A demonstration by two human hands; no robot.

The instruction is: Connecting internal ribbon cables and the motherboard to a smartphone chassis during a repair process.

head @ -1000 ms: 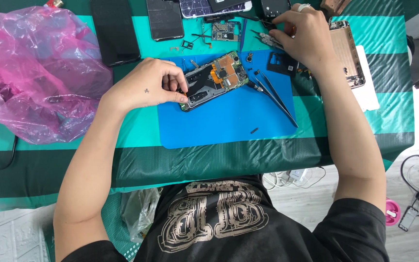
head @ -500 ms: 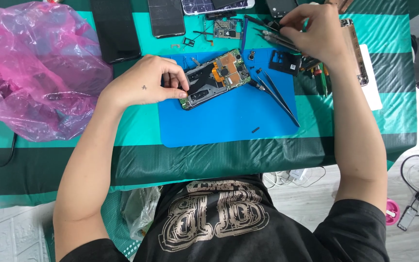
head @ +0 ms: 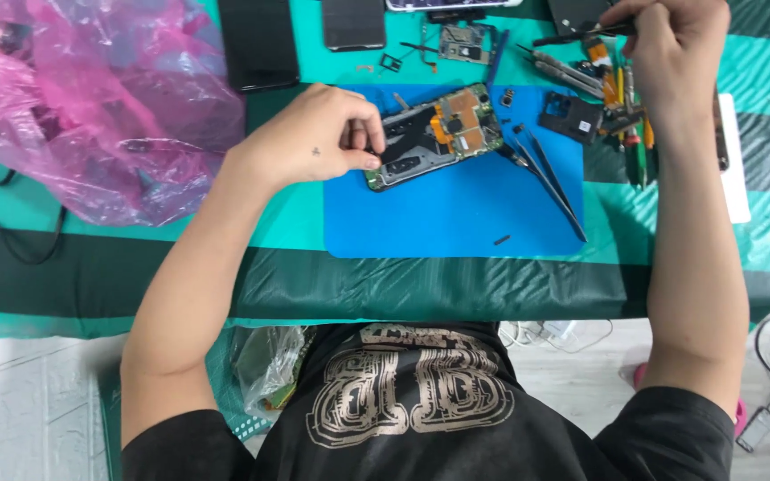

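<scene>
Tablecloth (head: pixel 135 258) green-striped; floor (head: pixel 46 392) seemingly tiled.

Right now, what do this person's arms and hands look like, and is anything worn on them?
Both arms are bare from the shoulders down: no gloves, watch, rings or bands show. The left hand has a small dark mark on its back, like a tiny tattoo. The right hand shows no marking. The short sleeves belong to a black T-shirt with a pale, tan line-drawn print on the chest.

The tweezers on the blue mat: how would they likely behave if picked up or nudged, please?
The tweezers look thin and metal, so probably light and stiff. Lying flat on the blue mat, they would likely slide rather than roll. Their fine points may bend if dropped.
</scene>
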